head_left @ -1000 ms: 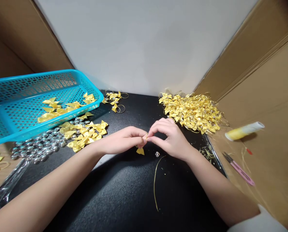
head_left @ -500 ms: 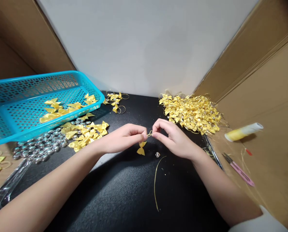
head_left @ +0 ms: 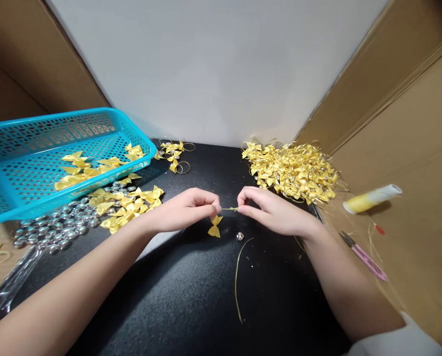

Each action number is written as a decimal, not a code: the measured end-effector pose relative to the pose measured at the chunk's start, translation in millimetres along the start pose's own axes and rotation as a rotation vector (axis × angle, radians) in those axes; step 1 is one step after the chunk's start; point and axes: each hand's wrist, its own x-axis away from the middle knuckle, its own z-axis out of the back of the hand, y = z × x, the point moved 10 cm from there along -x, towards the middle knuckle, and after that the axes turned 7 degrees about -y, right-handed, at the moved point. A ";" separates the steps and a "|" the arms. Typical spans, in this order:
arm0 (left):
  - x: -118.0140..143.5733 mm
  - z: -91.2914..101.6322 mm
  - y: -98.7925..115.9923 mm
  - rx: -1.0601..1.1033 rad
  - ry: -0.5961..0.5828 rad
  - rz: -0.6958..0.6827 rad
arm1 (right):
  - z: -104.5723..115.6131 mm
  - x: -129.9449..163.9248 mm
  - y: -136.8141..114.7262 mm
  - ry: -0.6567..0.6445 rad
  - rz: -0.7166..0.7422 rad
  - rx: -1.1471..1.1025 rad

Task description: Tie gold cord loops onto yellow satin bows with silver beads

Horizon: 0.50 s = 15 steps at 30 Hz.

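A short length of gold cord (head_left: pixel 228 209) runs taut between my two hands over the black table. My left hand (head_left: pixel 191 209) is closed in a pinch at its left end, and a yellow ribbon bow (head_left: pixel 214 228) hangs just under those fingertips. At the cord's right end, my right hand (head_left: pixel 267 209) pinches it between thumb and finger. Below the gap between the hands lies a silver bell (head_left: pixel 240 237), beside a loose curved piece of gold cord (head_left: pixel 237 284). How the bow joins the cord is hidden by my fingers.
A blue basket (head_left: pixel 129 129) with yellow bows stands at left. Silver bells (head_left: pixel 57 225) and more bows (head_left: pixel 131 210) lie before it. A large heap of finished-looking bows (head_left: pixel 291 170) sits back right, near a thread spool (head_left: pixel 372 199) and pink-handled snips (head_left: pixel 365 257).
My hands have moved slightly apart, and the looped cord between them is now pulled into a straight, taut line. The bow still hangs at my left fingertips.
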 end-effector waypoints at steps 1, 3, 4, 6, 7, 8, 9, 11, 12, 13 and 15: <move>0.0 -0.4 -0.9 0.000 -0.008 0.004 | -1.5 0.1 1.4 -0.017 -0.007 0.001; 0.3 -0.4 -2.1 0.000 -0.018 0.010 | -3.4 0.4 3.9 -0.036 -0.012 0.000; 0.5 -0.1 -2.5 -0.001 -0.020 0.011 | -4.0 0.5 4.9 -0.040 -0.010 0.001; 0.8 0.2 -3.3 -0.008 -0.024 0.017 | -4.3 0.8 6.1 -0.044 -0.004 0.008; 0.8 0.1 -3.6 -0.012 -0.028 0.018 | -4.2 0.9 6.5 -0.044 -0.003 0.013; 0.7 0.0 -3.7 -0.014 -0.032 0.018 | -3.8 1.1 6.6 -0.045 -0.003 0.018; 0.5 -0.2 -3.8 -0.015 -0.035 0.018 | -3.4 1.3 6.6 -0.046 -0.004 0.024; 0.1 -0.3 -3.9 -0.018 -0.040 0.016 | -1.8 2.0 6.4 -0.046 -0.009 0.032; 0.0 -0.2 -3.9 -0.020 -0.039 0.015 | -1.0 2.5 6.6 -0.047 -0.013 0.036; -0.1 0.1 -4.1 -0.021 -0.038 0.015 | -0.4 3.0 7.1 -0.049 -0.020 0.040; 0.0 0.4 -4.8 -0.025 -0.036 0.018 | -0.8 4.3 9.4 -0.064 -0.039 0.043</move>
